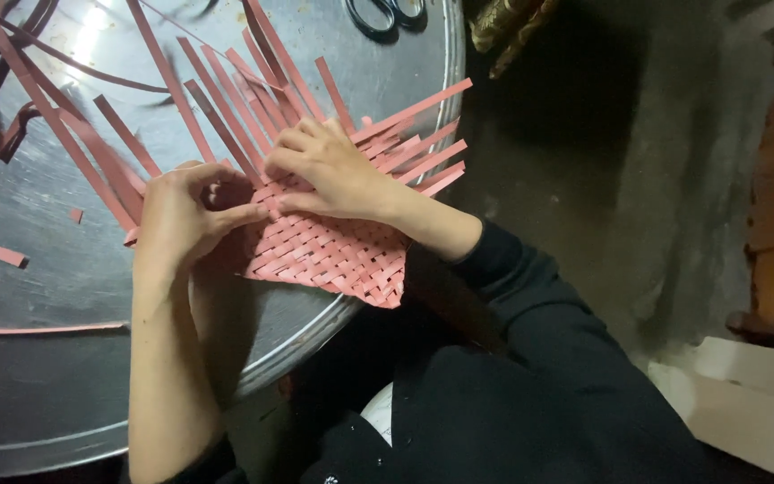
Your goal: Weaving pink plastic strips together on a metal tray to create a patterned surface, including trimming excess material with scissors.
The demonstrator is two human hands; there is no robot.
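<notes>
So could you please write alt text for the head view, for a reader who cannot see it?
Two bare hands, left and right, press on a pink woven paper mat on a round metal tray. Loose pink strips fan out beyond the mat, and scissors lie at the far edge.

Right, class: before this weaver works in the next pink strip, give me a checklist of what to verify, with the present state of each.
1. Woven mat lies flat on the round metal tray: mostly ok, though its near corner overhangs the tray rim.
2. Right hand presses down on the mat: ok.
3. Left hand has its fingertips at the mat's left edge: ok; whether it pinches a strip, cannot tell.
4. Loose strip ends stick out free at the mat's right side: ok.
5. Spare strips lie on the tray beside the mat: ok.
6. Scissors are on the tray's far edge, away from both hands: ok.
</notes>
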